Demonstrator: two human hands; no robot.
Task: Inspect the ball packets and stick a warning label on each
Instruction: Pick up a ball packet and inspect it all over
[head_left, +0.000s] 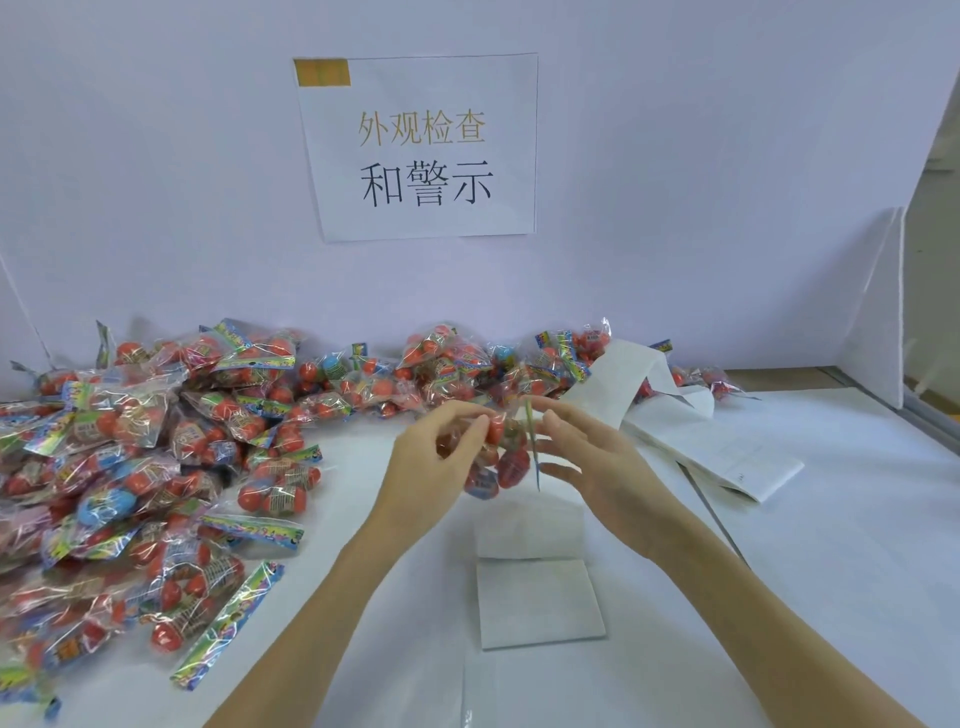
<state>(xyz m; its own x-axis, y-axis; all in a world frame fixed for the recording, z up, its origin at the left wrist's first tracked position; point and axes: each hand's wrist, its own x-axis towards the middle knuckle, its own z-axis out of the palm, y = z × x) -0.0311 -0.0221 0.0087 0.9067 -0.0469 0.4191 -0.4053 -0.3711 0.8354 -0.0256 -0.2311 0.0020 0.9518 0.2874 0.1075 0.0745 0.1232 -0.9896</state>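
A clear ball packet (500, 457) with red and blue balls and a colourful header hangs above the white table, between my two hands. My left hand (436, 457) pinches its left side with curled fingers. My right hand (582, 452) touches its right edge by the header strip, fingers fairly straight. A large pile of similar ball packets (130, 457) covers the left of the table and runs along the back wall. A long white strip of label backing (530, 597) lies under my hands and runs to the back right.
A paper sign (423, 145) with printed characters hangs on the back wall. A white partition panel (878, 312) stands at the right. More folded label paper (727, 457) lies to the right of my hands on the white table (831, 571).
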